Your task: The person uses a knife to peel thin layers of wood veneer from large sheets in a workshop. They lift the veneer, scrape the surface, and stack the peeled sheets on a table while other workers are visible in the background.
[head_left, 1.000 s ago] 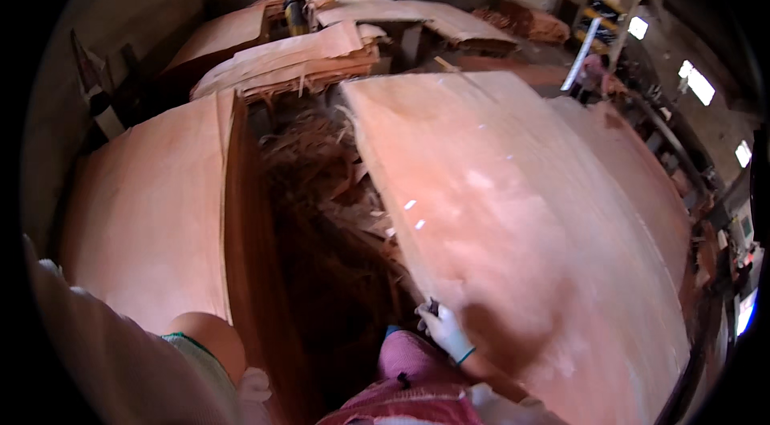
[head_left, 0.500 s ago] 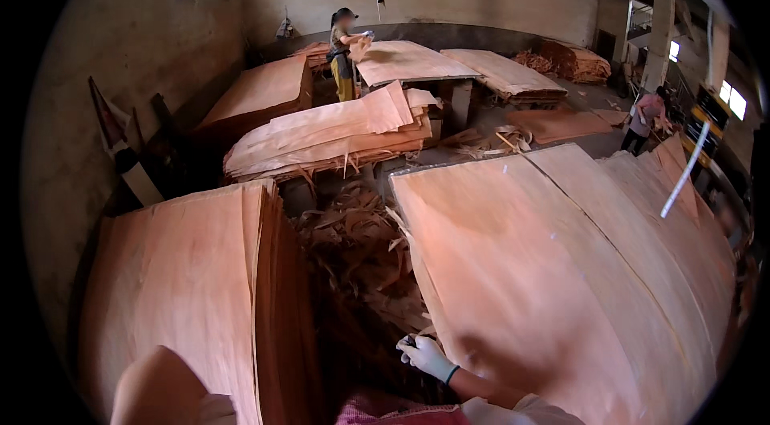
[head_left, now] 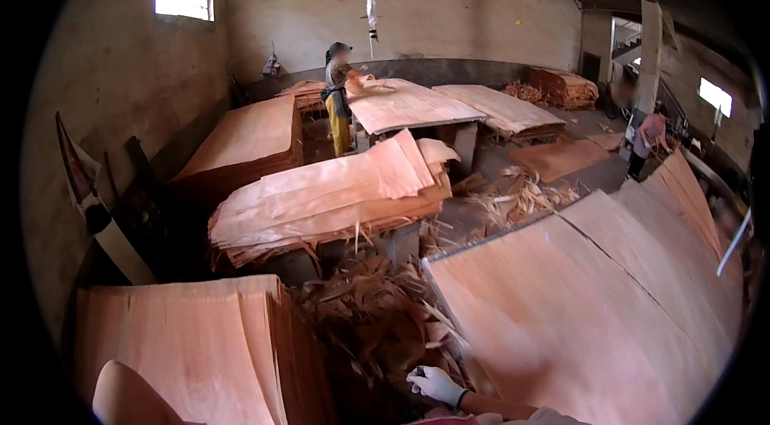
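Note:
My right hand [head_left: 439, 386] wears a white glove with a dark cuff edge. Its fingers are closed around a small dark object [head_left: 416, 374], too small to name. The hand is over the gap beside the near edge of a wide table stacked with thin reddish wood veneer sheets [head_left: 553, 305]. Part of my left arm [head_left: 128, 399], bent and blurred, rises at the lower left in front of a tall stack of veneer [head_left: 184, 337]. My left hand is out of the picture.
Torn veneer strips [head_left: 369, 305] litter the floor between the stacks. A bent veneer pile [head_left: 321, 200] lies ahead. One person [head_left: 338, 96] stands at a farther veneer table [head_left: 409, 108]; another person [head_left: 648, 136] is at the right. A furled umbrella [head_left: 84, 176] leans at the left.
The view has tilted up and shifted, so the near stacks sit lower. My right hand stays closed near the table edge. The far person's arms now reach over the table.

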A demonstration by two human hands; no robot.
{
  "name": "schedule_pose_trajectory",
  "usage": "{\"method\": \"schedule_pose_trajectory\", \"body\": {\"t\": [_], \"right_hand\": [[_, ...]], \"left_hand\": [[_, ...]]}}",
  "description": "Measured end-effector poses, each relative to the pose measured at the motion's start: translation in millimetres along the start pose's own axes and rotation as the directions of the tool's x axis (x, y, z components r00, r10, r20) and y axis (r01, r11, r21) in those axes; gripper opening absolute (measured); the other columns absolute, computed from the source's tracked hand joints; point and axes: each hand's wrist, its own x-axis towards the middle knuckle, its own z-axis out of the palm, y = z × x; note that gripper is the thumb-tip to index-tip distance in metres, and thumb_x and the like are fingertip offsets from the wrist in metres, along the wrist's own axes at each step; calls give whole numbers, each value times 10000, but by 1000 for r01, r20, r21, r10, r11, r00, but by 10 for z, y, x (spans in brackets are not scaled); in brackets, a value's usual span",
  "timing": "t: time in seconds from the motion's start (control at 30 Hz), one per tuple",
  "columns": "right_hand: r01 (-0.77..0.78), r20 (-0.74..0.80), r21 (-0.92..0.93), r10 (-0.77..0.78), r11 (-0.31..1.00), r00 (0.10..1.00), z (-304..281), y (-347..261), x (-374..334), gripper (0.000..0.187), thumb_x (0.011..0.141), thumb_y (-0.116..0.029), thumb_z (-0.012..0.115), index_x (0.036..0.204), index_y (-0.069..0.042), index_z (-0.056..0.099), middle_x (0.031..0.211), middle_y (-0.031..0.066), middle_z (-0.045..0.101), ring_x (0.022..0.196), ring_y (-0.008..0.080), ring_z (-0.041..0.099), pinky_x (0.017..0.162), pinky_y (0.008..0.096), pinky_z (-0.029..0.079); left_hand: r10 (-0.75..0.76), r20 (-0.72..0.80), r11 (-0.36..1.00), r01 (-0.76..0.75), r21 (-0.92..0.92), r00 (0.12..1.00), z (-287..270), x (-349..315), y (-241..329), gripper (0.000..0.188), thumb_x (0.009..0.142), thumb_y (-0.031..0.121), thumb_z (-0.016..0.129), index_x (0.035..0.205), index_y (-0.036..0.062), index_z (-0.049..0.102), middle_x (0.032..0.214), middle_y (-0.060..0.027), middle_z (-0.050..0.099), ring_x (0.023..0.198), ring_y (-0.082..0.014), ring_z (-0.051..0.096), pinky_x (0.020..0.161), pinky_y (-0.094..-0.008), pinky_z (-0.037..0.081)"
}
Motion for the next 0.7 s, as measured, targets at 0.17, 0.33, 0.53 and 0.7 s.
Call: {"method": "schedule_pose_trajectory", "body": {"t": [0.17,0.33,0.53,0.7], "right_hand": [[94,16,-41,-93,995,996,-101,-477,1025,191,891,-223,611,925,-35,621,754,59,663,650,173,623,620,307,495],[351,-44,-198,-366,915,929,-252,-572,2093,91,876,-158,612,889,-73,643,706,84,638,580,187,599,550,319,491],[-102,11,53,102,993,995,-743,-1088,3744,256,904,-285,606,935,-31,622,715,28,661,604,122,593,589,267,457],[156,-12,-102,-158,982,987,-1246,-1762,4724,251,927,-273,570,885,-26,584,699,66,631,626,148,599,606,307,466]], "left_hand": [[-65,-13,994,63,-89,998,-369,533,-1298,708,877,247,612,1441,15,253,1464,-195,327,1344,-290,362,1081,-392,341],[-130,-4,976,127,-175,992,-314,905,-2630,718,877,258,613,1445,18,246,1467,-194,323,1344,-291,362,1082,-393,341],[-178,47,954,185,-235,983,-172,1512,-3952,730,876,272,613,1450,22,237,1470,-193,318,1344,-293,361,1082,-394,340],[-180,79,921,197,-337,980,115,2134,-5034,741,875,284,614,1454,25,230,1472,-192,314,1344,-295,361,1083,-395,340]]}}
